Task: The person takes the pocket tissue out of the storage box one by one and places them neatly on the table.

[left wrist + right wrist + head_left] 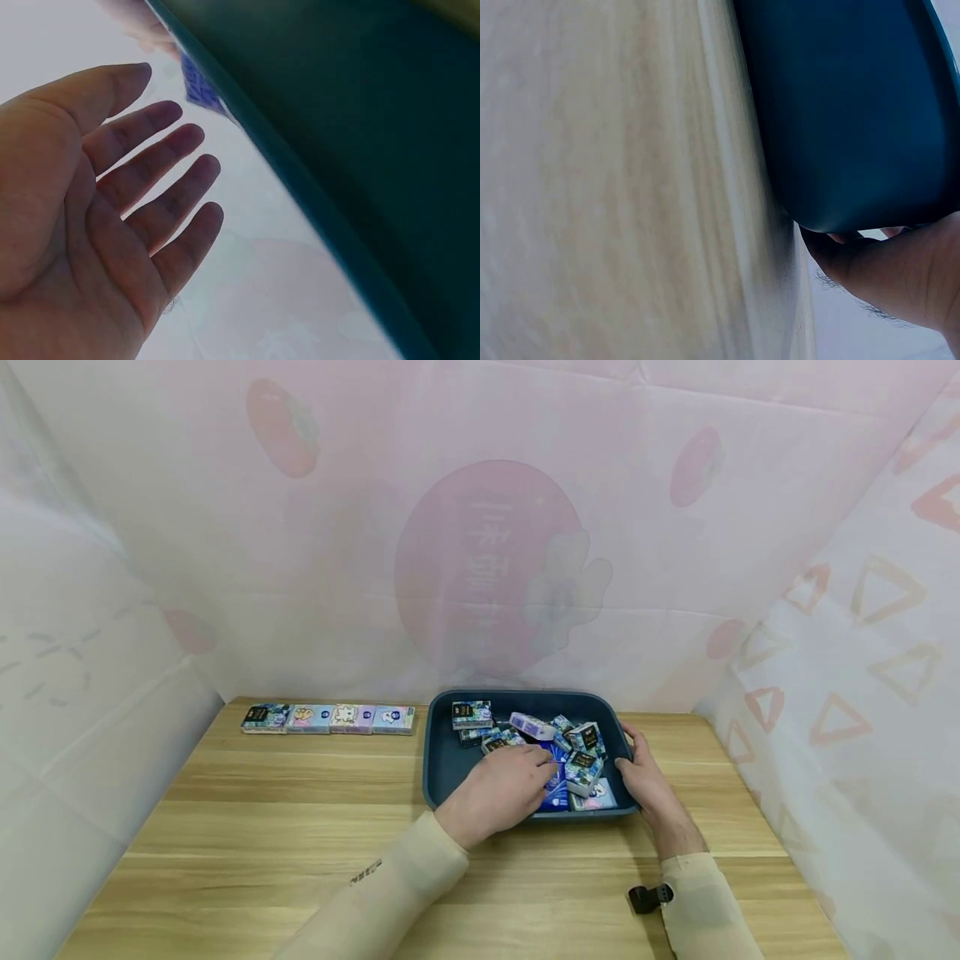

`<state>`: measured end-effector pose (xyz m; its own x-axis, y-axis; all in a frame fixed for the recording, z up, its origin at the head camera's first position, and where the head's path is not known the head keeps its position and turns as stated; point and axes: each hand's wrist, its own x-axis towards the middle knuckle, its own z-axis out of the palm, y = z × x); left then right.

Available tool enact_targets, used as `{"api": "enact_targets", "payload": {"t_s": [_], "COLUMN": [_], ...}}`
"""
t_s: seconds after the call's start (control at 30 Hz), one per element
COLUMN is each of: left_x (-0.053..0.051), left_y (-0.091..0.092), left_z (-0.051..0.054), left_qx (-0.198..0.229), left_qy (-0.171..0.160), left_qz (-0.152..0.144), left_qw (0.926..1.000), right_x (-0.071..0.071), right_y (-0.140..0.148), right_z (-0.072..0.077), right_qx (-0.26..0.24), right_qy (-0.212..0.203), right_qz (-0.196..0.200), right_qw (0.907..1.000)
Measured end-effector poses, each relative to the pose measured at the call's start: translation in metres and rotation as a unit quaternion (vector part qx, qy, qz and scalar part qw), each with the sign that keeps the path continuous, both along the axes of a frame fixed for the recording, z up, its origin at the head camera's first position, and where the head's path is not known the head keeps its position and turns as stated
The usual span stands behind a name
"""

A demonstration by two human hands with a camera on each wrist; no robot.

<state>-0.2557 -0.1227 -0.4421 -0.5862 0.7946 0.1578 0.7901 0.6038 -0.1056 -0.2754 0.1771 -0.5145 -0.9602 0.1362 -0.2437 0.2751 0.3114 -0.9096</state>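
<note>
My left hand [498, 789] is over a dark blue plastic tray [437, 768], its fingertips above a heap of small printed packs [584, 772]. In the left wrist view the fingers are spread and relaxed, with nothing in the palm; the tray's wall [337, 150] rises beside them. A shiny blue packet [555, 795] lies in the tray just right of this hand, partly covered. At the tray's right end, my right hand [651, 781] grips the rim. The right wrist view shows those fingers curled at the tray's corner, partly hidden behind it.
A row of several small packs [351, 719], one dark floral and the others pastel with cartoon figures, lies left of the tray along the table's back edge. The wooden table [247, 827] meets printed cloth walls. A black strap end [648, 899] hangs from the right wrist.
</note>
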Motion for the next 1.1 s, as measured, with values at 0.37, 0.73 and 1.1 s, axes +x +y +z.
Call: {"api": "enact_targets", "payload": {"t_s": [0.37, 0.73, 1.1], "left_x": [-0.009, -0.02, -0.028], "left_y": [0.009, 0.015, 0.02], "left_z": [-0.002, -0.007, -0.012], "left_qx": [-0.025, -0.03, -0.035], "left_qy": [-0.058, -0.115, -0.125], "left_qz": [-0.023, -0.013, -0.015], "left_qw": [0.9977, 0.9928, 0.9914], "right_x": [-0.004, -0.001, -0.002], "right_y": [0.002, 0.001, 0.002], "right_z": [-0.002, 0.0, -0.002], "right_qx": [-0.001, 0.003, -0.004], "right_qy": [-0.002, -0.003, 0.001], "right_qz": [-0.001, 0.001, 0.004], "right_qw": [1.0, 1.0, 1.0]}}
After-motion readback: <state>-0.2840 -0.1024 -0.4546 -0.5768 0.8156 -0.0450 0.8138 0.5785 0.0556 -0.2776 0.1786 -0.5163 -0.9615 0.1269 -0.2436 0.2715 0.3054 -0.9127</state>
